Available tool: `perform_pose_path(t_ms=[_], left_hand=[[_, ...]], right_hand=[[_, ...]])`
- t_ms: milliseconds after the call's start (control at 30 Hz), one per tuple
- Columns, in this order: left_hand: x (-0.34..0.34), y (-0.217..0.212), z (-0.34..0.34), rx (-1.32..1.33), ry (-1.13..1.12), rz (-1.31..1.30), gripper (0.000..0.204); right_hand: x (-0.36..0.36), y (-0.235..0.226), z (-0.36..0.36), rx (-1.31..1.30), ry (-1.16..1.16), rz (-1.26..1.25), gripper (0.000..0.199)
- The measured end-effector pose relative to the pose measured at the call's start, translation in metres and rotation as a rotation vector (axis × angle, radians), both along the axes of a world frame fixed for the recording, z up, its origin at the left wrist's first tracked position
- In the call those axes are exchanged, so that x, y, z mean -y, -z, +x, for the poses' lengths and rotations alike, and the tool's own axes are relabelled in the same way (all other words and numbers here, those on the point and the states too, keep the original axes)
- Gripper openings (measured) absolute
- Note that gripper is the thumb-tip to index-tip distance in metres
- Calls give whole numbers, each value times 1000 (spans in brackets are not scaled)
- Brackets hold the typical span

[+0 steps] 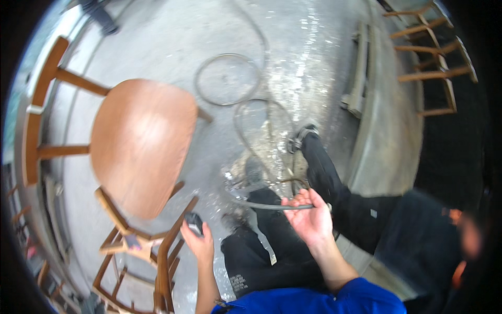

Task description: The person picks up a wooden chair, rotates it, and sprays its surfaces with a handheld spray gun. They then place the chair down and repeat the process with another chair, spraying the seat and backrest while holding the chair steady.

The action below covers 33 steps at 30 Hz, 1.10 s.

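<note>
My left hand is closed around a small dark object with a pale marking, whose kind I cannot make out. It is beside the leg of an unfinished-looking wooden chair frame. My right hand is palm up in front of my body, its fingers curled loosely under a grey hose. The hose runs leftward from that hand, above my black-trousered legs. To the left stands a brown wooden chair with a broad rounded seat, apart from both hands.
A long hose lies coiled in loops on the wet grey floor. At right, a person in black sits close to me, one leg stretched forward. Wooden chair frames are stacked at far right. Another person's leg shows at top left.
</note>
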<state>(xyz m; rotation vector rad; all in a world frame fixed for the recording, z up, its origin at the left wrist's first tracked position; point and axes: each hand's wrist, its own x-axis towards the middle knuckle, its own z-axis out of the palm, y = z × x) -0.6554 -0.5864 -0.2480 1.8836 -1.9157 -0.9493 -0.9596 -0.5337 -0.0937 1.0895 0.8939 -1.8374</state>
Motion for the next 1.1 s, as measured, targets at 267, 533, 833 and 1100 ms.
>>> perform_pose_path(t_ms=[267, 533, 833, 1100], left_hand=[[208, 18, -42, 448, -176, -254, 69], [250, 31, -75, 700, -46, -340, 65], [102, -55, -232, -8, 1056, 989, 43], [-31, -63, -356, -53, 1816, 709, 108]], right_hand=[[-5, -25, -18, 46, 161, 92, 36], [-56, -24, -80, 187, 520, 216, 34], [-30, -53, -129, 41, 708, 56, 43], [46, -99, -157, -106, 593, -196, 50]])
